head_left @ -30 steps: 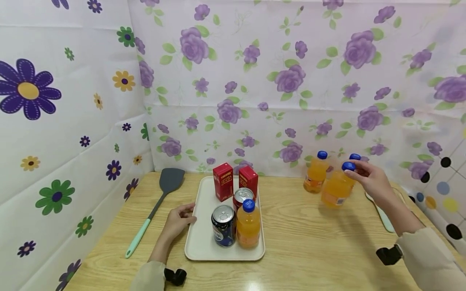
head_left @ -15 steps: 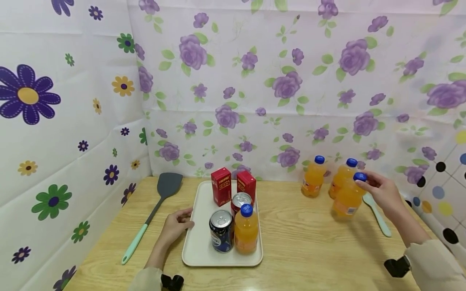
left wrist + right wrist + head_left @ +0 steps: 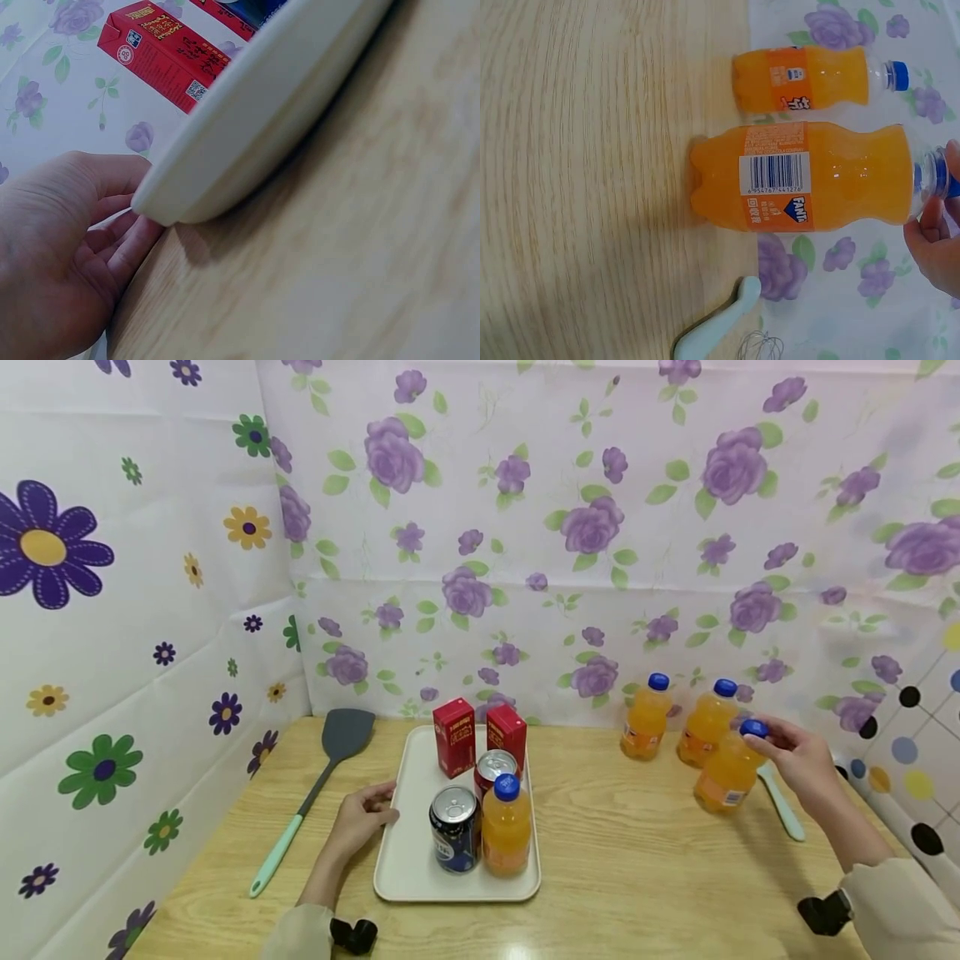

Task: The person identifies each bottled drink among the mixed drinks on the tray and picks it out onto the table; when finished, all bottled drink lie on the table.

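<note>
My right hand (image 3: 806, 764) pinches the blue cap of an orange soda bottle (image 3: 727, 777), which stands upright on the table. The right wrist view shows the same Fanta bottle (image 3: 832, 176), its barcode facing the camera, with fingers (image 3: 937, 251) at its neck. At the left, my left hand (image 3: 360, 818) grips the left rim of a cream tray (image 3: 408, 860); in the left wrist view its fingers (image 3: 124, 247) reach under the rim. On the tray are two red drink cartons (image 3: 454, 739), a dark blue can (image 3: 455, 831), a red can (image 3: 493, 768) and another orange soda bottle (image 3: 506, 831).
Two more orange soda bottles (image 3: 647, 718) stand near the back wall, left of and behind the held one. A spatula (image 3: 311, 793) with a mint handle lies left of the tray. Right of the bottles lies a mint handle (image 3: 783, 806); wire loops (image 3: 761, 346) show beside it.
My right hand has moved the orange soda bottle rightward and slightly toward me, away from the pair behind, and down onto the table. My left hand stays on the tray's rim.
</note>
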